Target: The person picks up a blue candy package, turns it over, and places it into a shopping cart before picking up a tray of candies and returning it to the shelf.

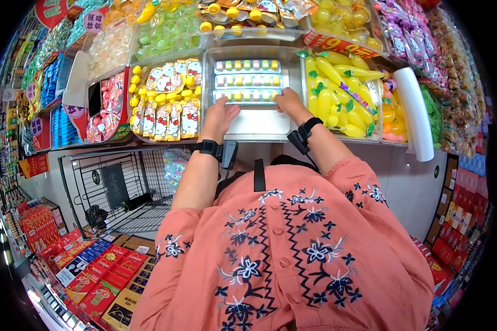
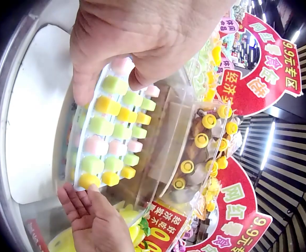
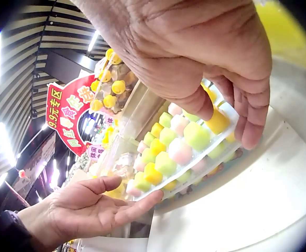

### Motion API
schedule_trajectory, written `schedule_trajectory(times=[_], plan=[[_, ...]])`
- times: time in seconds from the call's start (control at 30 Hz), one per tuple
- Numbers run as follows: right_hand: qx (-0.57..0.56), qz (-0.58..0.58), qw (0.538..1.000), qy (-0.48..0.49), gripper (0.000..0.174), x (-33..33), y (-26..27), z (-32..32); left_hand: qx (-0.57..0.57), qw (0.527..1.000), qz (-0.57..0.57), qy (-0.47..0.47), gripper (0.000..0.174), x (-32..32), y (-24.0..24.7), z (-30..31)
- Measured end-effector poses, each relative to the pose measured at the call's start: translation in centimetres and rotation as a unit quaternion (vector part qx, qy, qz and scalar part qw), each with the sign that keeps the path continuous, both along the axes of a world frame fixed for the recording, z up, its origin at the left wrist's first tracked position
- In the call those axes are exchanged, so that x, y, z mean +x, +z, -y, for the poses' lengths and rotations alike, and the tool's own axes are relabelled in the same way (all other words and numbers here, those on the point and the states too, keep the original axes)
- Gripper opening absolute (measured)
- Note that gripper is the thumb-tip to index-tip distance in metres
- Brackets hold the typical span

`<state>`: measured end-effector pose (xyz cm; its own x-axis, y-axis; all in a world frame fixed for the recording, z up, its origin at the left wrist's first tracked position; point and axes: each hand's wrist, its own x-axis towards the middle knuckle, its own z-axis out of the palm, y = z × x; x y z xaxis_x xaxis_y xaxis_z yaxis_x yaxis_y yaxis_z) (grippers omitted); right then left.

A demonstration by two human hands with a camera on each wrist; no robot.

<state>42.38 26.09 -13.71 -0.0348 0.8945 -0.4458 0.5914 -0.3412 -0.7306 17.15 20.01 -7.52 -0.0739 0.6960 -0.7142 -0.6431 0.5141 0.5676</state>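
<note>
Three long clear packs of pastel sweets, pink, green and yellow, lie in rows in a clear bin (image 1: 221, 55). At the nearest pack (image 1: 246, 96), both hands are at its ends. My left hand (image 1: 221, 117) touches the left end, its fingers fairly straight and the palm partly turned up in the right wrist view. At the other end my right hand (image 1: 294, 106) pinches the pack between thumb and curled fingers. In the right wrist view, more sweets show beneath the top layer (image 3: 180, 149). A white panel (image 1: 257, 118) fills the bin's near part.
Left of the bin sit yellow-capped pouches (image 1: 168, 113); right of it, yellow banana-shaped packs (image 1: 337, 99). A white roll (image 1: 416, 116) leans over the counter's right side. A phone (image 1: 95, 98) rests among pink packets. A black wire cart (image 1: 121, 187) stands at the lower left.
</note>
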Motion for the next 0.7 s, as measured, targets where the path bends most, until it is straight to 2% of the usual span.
schedule_trajectory(times=[0.17, 0.33, 0.43, 0.53, 0.63, 0.7], plan=[[-0.022, -0.017, 1.0, -0.003, 0.03, 0.0, 1.5, 0.2, 0.002, 1.0, -0.003, 0.004, 0.054, 0.1, 0.3, 0.2], [-0.025, 0.004, 1.0, -0.011, 0.037, -0.7, 5.1, 1.0, 0.022, 0.999, 0.0, -0.039, 0.063, -0.2, 1.0, 0.9], [0.126, 0.162, 0.975, 0.091, 0.042, -0.9, 4.4, 1.5, 0.021, 0.999, 0.002, -0.044, 0.061, 0.0, 2.1, 1.4], [0.106, 0.181, 0.97, 0.125, 0.047, -0.5, 6.0, 1.7, 0.046, 0.997, -0.004, -0.067, 0.057, 0.5, 4.4, 2.5], [0.05, 0.082, 0.988, 0.124, 0.044, 0.3, 8.1, 1.6, 0.092, 0.992, -0.012, -0.091, 0.053, -0.1, 7.2, 4.0], [0.085, 0.015, 0.993, 0.081, 0.04, 0.7, 8.4, 1.6, 0.122, 0.988, -0.023, -0.089, 0.049, -1.0, 9.2, 5.4]])
